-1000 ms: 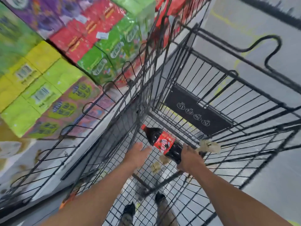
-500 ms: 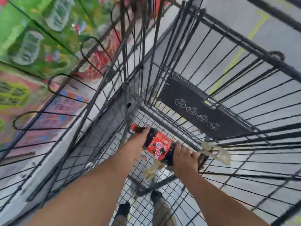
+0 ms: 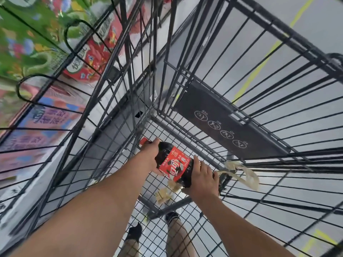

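The cola bottle (image 3: 174, 165) lies sideways low over the cart floor (image 3: 167, 130), contact unclear, its long axis running from cap far-left to base near-right, with the left hand (image 3: 150, 154) curled round the shoulder end and the right hand (image 3: 201, 176) curled over the base.

One wide-angle view, worn on the head, looks steeply down and forward into the wire cart (image 3: 213, 112); it sits close above the left grip (image 3: 148, 156) and right grip (image 3: 203, 178), with the cola bottle (image 3: 174, 164) between them near mid-frame; blurred shelf packs (image 3: 37, 34) lie up-left of the left grip.
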Demonstrator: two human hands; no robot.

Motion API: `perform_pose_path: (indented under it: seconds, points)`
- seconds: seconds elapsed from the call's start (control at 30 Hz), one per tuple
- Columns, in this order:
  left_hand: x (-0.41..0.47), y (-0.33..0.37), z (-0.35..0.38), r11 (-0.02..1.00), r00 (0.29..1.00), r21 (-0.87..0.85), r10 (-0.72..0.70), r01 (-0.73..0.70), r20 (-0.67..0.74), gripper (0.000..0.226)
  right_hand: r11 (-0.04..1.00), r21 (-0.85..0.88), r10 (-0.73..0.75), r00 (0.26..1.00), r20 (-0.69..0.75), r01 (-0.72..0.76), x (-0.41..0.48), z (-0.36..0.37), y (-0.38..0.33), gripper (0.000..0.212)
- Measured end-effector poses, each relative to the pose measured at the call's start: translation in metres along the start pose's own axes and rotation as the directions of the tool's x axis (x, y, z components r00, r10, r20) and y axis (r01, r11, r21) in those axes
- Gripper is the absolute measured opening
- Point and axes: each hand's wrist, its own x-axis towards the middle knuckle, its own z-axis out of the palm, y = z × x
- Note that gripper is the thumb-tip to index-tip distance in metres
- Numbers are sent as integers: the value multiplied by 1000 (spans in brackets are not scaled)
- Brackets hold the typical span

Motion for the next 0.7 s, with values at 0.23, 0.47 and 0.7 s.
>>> perform_pose_path:
  seconds: [0.23, 0.47, 0.7]
  points:
    - [-5, -14, -7, 999, 998, -8, 52, -52, -47, 51, 1000, 27, -1, 998, -60, 3, -7, 14, -2, 116]
    - [-34, -42, -23, 971, 970, -61, 225, -231, -94, 52, 992, 124, 0, 998, -70, 9, -46, 11, -9, 111]
    - [-114, -53, -44, 914, 921, -122, 377, -387, -94, 58, 985, 170, 35, 976, -215, 2, -105, -22, -25, 113]
